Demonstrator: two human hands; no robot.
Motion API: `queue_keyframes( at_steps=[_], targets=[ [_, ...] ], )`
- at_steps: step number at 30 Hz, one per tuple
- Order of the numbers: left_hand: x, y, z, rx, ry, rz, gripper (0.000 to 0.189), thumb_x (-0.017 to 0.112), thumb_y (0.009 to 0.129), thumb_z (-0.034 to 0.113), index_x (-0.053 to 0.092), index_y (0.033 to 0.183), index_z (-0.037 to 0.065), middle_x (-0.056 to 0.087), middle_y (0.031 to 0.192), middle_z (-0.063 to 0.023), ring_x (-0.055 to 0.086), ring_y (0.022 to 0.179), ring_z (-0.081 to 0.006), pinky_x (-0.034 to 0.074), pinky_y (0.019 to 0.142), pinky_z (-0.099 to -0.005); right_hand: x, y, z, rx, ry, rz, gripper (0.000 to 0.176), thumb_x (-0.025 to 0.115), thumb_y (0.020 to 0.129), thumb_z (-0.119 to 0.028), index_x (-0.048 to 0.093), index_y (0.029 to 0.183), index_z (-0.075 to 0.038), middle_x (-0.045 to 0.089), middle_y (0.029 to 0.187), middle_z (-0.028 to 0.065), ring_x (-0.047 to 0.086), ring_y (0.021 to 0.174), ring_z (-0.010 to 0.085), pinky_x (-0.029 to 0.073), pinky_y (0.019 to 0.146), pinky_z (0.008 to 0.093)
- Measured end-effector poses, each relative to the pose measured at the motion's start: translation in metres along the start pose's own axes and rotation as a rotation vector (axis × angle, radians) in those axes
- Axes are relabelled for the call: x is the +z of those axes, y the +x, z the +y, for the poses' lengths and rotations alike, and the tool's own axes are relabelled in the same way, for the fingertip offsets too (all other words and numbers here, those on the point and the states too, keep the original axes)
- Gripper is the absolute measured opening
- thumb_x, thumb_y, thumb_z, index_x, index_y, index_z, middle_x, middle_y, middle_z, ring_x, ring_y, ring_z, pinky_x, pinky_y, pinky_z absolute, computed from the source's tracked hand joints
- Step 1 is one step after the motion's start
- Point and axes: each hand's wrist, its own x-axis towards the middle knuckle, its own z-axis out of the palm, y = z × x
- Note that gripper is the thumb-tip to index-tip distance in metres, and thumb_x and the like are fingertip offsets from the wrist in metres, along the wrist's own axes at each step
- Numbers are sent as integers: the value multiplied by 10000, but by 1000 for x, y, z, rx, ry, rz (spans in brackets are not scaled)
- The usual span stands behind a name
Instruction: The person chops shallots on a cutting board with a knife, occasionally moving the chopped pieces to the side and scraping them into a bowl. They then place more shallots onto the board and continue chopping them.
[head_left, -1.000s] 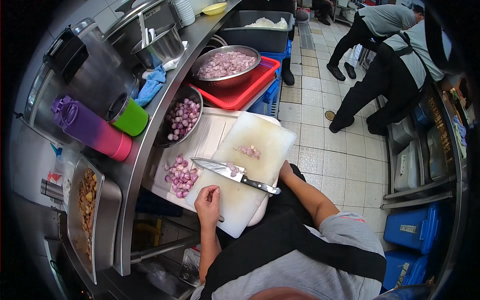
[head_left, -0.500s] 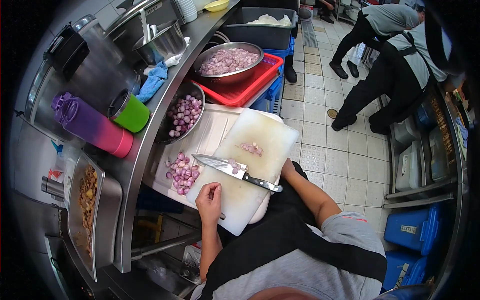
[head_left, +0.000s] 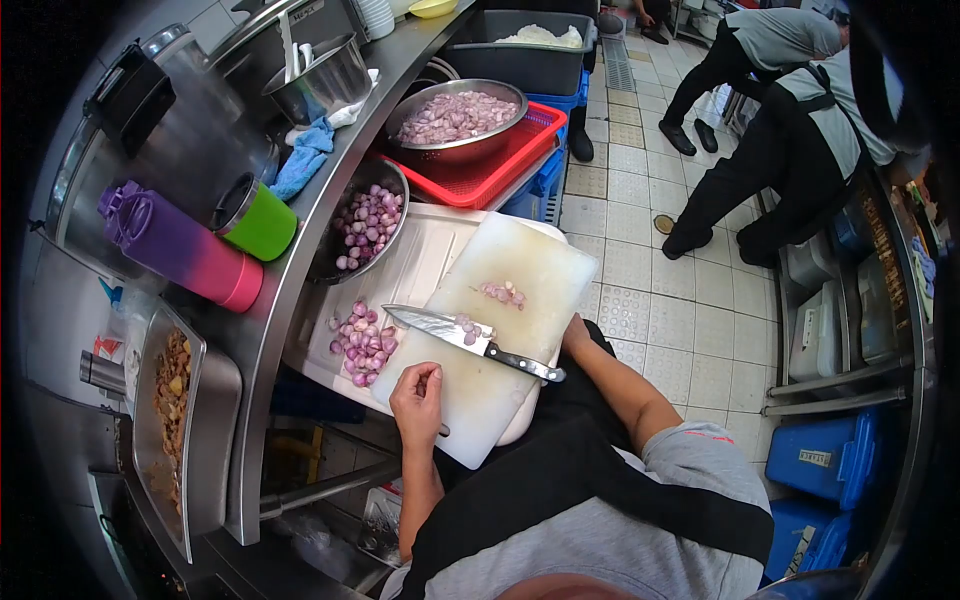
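Observation:
My left hand rests over the lower left part of the white cutting board, its fingers curled; whether they hold anything is too small to tell. A knife with a black handle lies across the board, some shallot slices on its blade. Beyond it sits a small pile of sliced shallots. My right hand is at the board's right edge, mostly hidden behind it, so its fingers do not show. Peeled shallots lie on the white tray left of the board.
A bowl of whole shallots stands behind the tray. Farther back, a bowl of sliced shallots sits in a red basket. Bottles and a steel counter are at left. Two people bend at the right shelves.
The view has shifted very slightly. My hands, the knife and the shallots look the same as before.

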Motion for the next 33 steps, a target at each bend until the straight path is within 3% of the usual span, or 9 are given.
queue_keyframes(
  at_steps=[11, 14, 16, 17, 19, 21, 25, 29, 33],
  targets=[
    [1, -1, -1, -1, -9, 22, 86, 682, 900, 50, 683, 943, -24, 636, 808, -31, 532, 670, -81, 449, 614, -234, -29, 15, 18, 229, 294, -343, 423, 553, 908, -360, 667, 1196, -72, 655, 1239, 184, 628, 1148, 341, 487, 957, 466],
    [-1, -1, 0, -24, 11, 3, 81, 676, 901, 45, 684, 944, -24, 636, 808, -33, 539, 678, -84, 454, 620, -236, 60, 48, 73, -199, 537, -186, 469, 523, 920, -427, 679, 1184, -72, 660, 1215, 199, 631, 1125, 381, 485, 987, 449],
    [0, -2, -4, 19, 27, 7, 79, 672, 897, 37, 684, 946, -24, 640, 806, -40, 547, 673, -89, 456, 612, -237, 42, 23, 78, 221, 411, -248, 480, 503, 930, -451, 699, 1142, -68, 668, 1166, 220, 626, 1112, 388, 485, 973, 462],
    [1, -1, -2, 38, 8, 9, 79, 672, 897, 37, 684, 946, -24, 640, 806, -40, 547, 673, -89, 456, 612, -237, -43, -16, 47, 401, 506, -186, 494, 481, 943, -457, 687, 1157, -62, 663, 1157, 234, 623, 1094, 405, 483, 956, 477],
    [0, -2, 4, 55, -5, 12, 77, 673, 889, 35, 685, 940, -22, 645, 807, -48, 551, 658, -95, 457, 602, -240, -43, -67, 53, 420, 750, 211, 456, 472, 952, -404, 712, 1047, -29, 678, 1067, 247, 631, 1040, 423, 496, 900, 474],
    [-1, -2, 2, 52, 15, 5, 79, 680, 881, 36, 687, 934, -21, 647, 807, -58, 559, 650, -103, 463, 600, -246, -7, -150, 86, 583, 620, 14, 449, 455, 966, -388, 694, 1022, -12, 683, 1036, 247, 655, 974, 386, 492, 851, 482],
    [-2, -1, 1, 57, 19, -6, 78, 691, 871, 45, 693, 925, -12, 653, 809, -72, 584, 653, -126, 478, 606, -262, 51, -363, 94, 894, 595, -736, 393, 452, 953, -334, 697, 917, -29, 693, 946, 200, 660, 905, 340, 497, 779, 468],
    [-1, 0, 0, 108, 31, -24, 84, 703, 866, 54, 694, 918, -11, 659, 814, -80, 604, 659, -154, 489, 612, -280, 36, -431, 71, 1100, 725, -868, 336, 484, 946, -302, 693, 931, -39, 682, 906, 165, 648, 847, 303, 500, 722, 447],
    [0, 1, -7, 85, -12, -25, 79, 695, 868, 47, 692, 918, -14, 651, 800, -76, 591, 650, -139, 481, 608, -271, 38, -400, 98, 1065, 708, -878, 279, 517, 939, -269, 690, 945, -50, 670, 867, 130, 636, 788, 266, 503, 666, 427]
  ],
)
